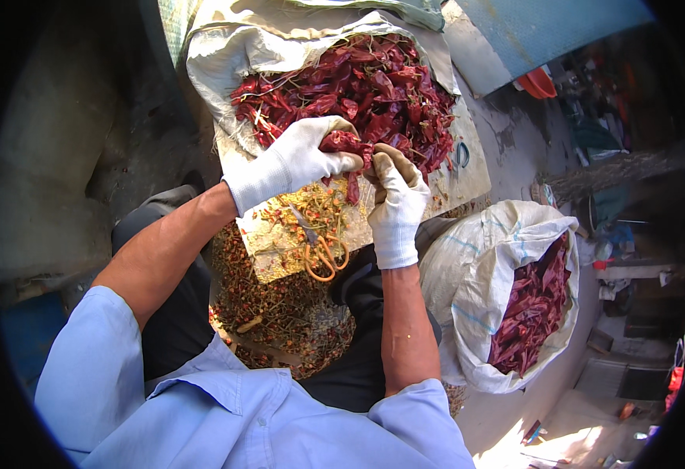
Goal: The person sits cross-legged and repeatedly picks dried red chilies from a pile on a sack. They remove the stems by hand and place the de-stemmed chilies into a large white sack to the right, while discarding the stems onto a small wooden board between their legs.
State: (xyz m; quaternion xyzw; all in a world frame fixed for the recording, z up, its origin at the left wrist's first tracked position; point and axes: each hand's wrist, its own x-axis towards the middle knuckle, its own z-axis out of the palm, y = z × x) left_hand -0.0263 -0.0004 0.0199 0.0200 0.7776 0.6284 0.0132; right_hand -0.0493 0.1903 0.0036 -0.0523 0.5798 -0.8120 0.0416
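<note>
My left hand (304, 155), in a white knit work glove, grips a dried red chili pepper (342, 142) over the near edge of the chili heap. Thumb and fingertips of my gloved right hand (400, 196) pinch the pepper's right end; the glove's fingers are stained brown, and any stem there is too small to make out. Just beyond both hands, a heap of dried red chilies (377, 88) spills from a white woven sack (225, 64) onto a board (465, 170). Scissors with orange handles (326, 258) lie on the board's near edge, blades pointing away from me.
A second pair of scissors with dark blue handles (463, 155) lies right of the heap. An upright white woven sack (465, 264) at my right holds dried chilies (530, 316). Stem and seed debris (272, 322) covers the ground between my legs. A red plastic container (537, 84) stands farther off.
</note>
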